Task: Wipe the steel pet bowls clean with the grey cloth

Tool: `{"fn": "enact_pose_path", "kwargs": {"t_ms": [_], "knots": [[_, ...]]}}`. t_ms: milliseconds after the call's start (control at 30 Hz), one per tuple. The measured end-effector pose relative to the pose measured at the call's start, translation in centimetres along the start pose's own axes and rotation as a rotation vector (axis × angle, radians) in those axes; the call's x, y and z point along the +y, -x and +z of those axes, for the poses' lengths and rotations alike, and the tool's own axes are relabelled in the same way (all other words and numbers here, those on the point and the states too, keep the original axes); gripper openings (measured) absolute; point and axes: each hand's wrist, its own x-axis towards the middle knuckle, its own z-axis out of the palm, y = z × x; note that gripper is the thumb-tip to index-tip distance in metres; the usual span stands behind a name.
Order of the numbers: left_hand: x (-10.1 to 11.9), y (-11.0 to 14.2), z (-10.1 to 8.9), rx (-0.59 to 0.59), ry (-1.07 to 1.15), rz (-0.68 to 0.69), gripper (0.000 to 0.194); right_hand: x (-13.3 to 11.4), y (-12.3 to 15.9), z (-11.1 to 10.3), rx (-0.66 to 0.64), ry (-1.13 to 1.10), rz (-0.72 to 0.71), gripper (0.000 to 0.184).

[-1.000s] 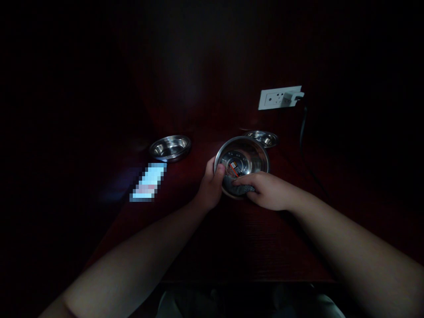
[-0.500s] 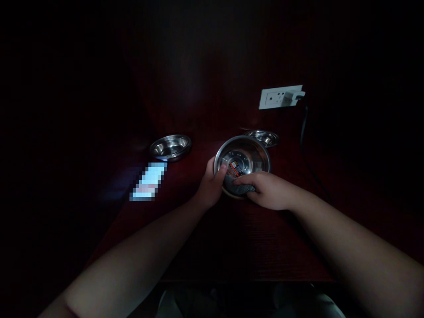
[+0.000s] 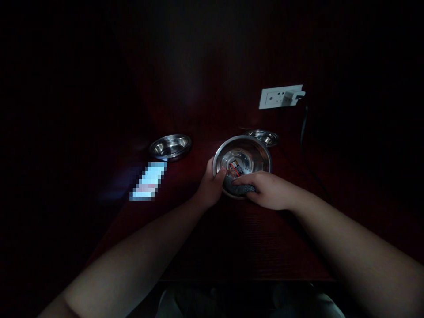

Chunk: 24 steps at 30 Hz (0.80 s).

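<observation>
A shiny metal bowl (image 3: 256, 157) is tilted toward me above the dark red table, with a black, orange and yellow label (image 3: 236, 168) on its inner bottom. My left hand (image 3: 213, 183) grips its left rim, thumb inside and fingers behind. In my right hand (image 3: 265, 190) is a grey cloth (image 3: 240, 187), pressed against the near inner wall of the bowl. The fingertips of the right hand are partly hidden by the cloth and rim.
Left of the bowl stands a shallow metal dish (image 3: 170, 148), with a lit, blurred phone (image 3: 149, 181) in front of it. Another metal dish (image 3: 265, 138) sits behind the bowl. A wall socket (image 3: 281, 97) holds a plug, and a dark cable (image 3: 303, 130) hangs down at the right.
Almost nothing differs. The bowl has shifted very slightly to the left in my hands, and the cloth stays against its near wall.
</observation>
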Motion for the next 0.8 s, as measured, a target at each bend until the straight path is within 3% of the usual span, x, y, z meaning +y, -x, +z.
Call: {"fn": "enact_pose_path", "kwargs": {"t_ms": [800], "knots": [[-0.29, -0.15, -0.07, -0.011, 0.015, -0.032, 0.029, -0.08, -0.07, -0.04, -0.016, -0.008, 0.006, 0.045]]}}
